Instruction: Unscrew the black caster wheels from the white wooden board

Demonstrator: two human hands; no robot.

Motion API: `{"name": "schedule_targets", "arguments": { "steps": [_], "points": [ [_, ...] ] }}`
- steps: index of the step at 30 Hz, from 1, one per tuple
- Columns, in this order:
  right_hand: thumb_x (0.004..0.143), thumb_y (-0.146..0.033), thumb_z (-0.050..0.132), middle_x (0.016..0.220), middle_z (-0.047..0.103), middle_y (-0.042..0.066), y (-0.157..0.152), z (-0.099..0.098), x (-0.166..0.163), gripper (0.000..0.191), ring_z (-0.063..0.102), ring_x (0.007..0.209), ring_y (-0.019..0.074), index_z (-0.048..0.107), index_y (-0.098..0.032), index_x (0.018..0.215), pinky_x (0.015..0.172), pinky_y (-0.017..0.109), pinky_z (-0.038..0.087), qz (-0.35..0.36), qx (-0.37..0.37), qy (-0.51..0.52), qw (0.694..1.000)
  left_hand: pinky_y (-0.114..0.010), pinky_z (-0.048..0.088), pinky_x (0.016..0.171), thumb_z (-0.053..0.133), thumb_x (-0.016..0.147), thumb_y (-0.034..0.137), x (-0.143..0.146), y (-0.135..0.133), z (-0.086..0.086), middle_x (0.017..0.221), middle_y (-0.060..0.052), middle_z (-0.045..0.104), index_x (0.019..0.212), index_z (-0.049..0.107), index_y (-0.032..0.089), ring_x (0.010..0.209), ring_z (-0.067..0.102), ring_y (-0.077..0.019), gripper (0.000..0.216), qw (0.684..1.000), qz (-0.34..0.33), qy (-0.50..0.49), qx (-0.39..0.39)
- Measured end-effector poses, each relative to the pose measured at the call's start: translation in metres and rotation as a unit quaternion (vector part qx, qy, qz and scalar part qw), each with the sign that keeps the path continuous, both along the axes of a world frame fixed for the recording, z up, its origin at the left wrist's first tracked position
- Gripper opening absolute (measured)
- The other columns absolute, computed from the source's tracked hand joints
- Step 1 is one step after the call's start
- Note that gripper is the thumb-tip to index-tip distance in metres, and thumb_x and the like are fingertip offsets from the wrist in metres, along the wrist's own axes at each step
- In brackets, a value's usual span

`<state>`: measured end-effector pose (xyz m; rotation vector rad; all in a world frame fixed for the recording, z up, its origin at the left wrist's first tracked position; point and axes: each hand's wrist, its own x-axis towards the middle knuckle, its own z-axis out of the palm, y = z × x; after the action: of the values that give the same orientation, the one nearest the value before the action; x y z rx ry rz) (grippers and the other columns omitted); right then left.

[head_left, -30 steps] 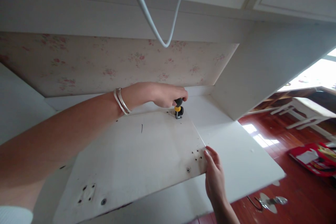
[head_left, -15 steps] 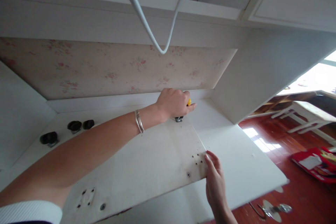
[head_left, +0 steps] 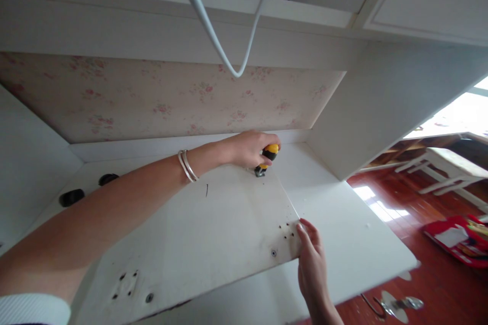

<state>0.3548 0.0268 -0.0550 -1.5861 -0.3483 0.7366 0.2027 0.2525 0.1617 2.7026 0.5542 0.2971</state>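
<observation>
A white board (head_left: 229, 218) lies flat, with small holes and metal fittings near its front corners. My left hand (head_left: 253, 150) reaches across to the board's far right corner, its fingers closed around a short yellow-and-black screwdriver (head_left: 270, 152). The tool's lower end is at a small caster (head_left: 260, 173) with a metal bracket; the exact contact is hidden. My right hand (head_left: 311, 254) grips the board's right edge near the front corner, thumb on top. Two black casters, a nearer one (head_left: 71, 197) and a farther one (head_left: 108, 179), appear at the left, partly covered by my left forearm.
The board rests on a white surface (head_left: 354, 233) below a shelf (head_left: 183, 30). A white cable (head_left: 237, 75) hangs down in front. Floral wallpaper (head_left: 198, 99) backs the recess, and a white side panel (head_left: 381, 96) bounds it. A red tray (head_left: 453, 249) and white stool (head_left: 450, 165) stand right.
My left hand has turned around the screwdriver, so more of the yellow-and-black handle shows. The forearm has shifted slightly left and lower. My right hand stays at the board's edge.
</observation>
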Motion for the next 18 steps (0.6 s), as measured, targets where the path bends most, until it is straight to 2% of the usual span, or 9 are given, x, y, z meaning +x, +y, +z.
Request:
{"name": "schedule_targets", "arguments": {
  "steps": [2,5,8,11,13,15,18],
  "points": [
    [0.077,-0.056,0.068,0.104,0.065,0.0,0.0,0.0,0.0,0.047,0.058,0.097,0.0215,0.061,-0.026,0.112,0.08,0.03,0.045,-0.001,0.002,-0.002,1.0,-0.03,0.045,0.071,0.065,0.079,0.042,0.003,-0.002,-0.003,0.096,-0.003,0.068,0.1,0.059,0.022,0.086,0.062,-0.0197,0.03,0.996,0.049,-0.028,0.068],
    [0.076,-0.057,0.069,0.105,0.065,0.0,-0.001,0.0,-0.001,0.05,0.057,0.098,0.0221,0.06,-0.026,0.113,0.08,0.031,0.044,0.004,0.002,0.001,1.0,-0.033,0.046,0.07,0.06,0.081,0.052,0.011,-0.009,-0.01,0.096,-0.007,0.069,0.1,0.058,0.02,0.085,0.063,-0.0228,0.037,0.98,0.137,-0.047,0.135],
    [0.076,-0.058,0.068,0.107,0.065,0.001,-0.001,0.0,0.0,0.052,0.057,0.097,0.022,0.059,-0.025,0.115,0.078,0.03,0.045,0.008,-0.001,0.003,1.0,-0.033,0.048,0.07,0.051,0.09,0.047,0.017,-0.016,-0.018,0.103,-0.008,0.067,0.112,0.056,0.02,0.087,0.065,-0.0238,0.036,0.968,0.164,-0.041,0.185],
    [0.076,-0.058,0.068,0.104,0.065,0.001,0.0,0.0,0.0,0.053,0.058,0.094,0.0214,0.059,-0.025,0.116,0.076,0.03,0.045,0.008,-0.005,-0.002,1.0,-0.032,0.05,0.075,0.041,0.096,0.032,0.021,-0.019,-0.029,0.128,-0.01,0.056,0.129,0.049,0.023,0.092,0.065,-0.0208,0.035,0.972,0.118,-0.057,0.196],
    [0.076,-0.058,0.068,0.102,0.065,0.001,0.0,0.001,0.0,0.053,0.058,0.092,0.021,0.059,-0.025,0.116,0.075,0.03,0.045,0.009,-0.005,-0.007,1.0,-0.034,0.051,0.082,0.037,0.098,0.027,0.021,-0.02,-0.034,0.143,-0.012,0.043,0.135,0.044,0.025,0.099,0.064,-0.0192,0.038,0.981,0.076,-0.084,0.159],
    [0.076,-0.058,0.068,0.102,0.065,0.001,0.0,0.001,0.0,0.053,0.058,0.092,0.0209,0.058,-0.025,0.117,0.075,0.03,0.045,0.011,-0.005,-0.007,1.0,-0.033,0.048,0.096,0.035,0.098,0.023,0.019,-0.018,-0.035,0.149,-0.012,0.035,0.142,0.038,0.023,0.113,0.059,-0.018,0.044,0.988,0.03,-0.114,0.101],
    [0.076,-0.058,0.069,0.102,0.065,0.001,-0.001,0.002,0.0,0.053,0.058,0.091,0.0206,0.058,-0.025,0.117,0.074,0.03,0.045,0.015,-0.007,-0.005,1.0,-0.028,0.037,0.11,0.04,0.093,0.012,0.012,-0.014,-0.025,0.151,-0.011,0.036,0.148,0.031,0.02,0.132,0.044,-0.015,0.056,0.993,-0.043,-0.105,0.037]
  ]
}}
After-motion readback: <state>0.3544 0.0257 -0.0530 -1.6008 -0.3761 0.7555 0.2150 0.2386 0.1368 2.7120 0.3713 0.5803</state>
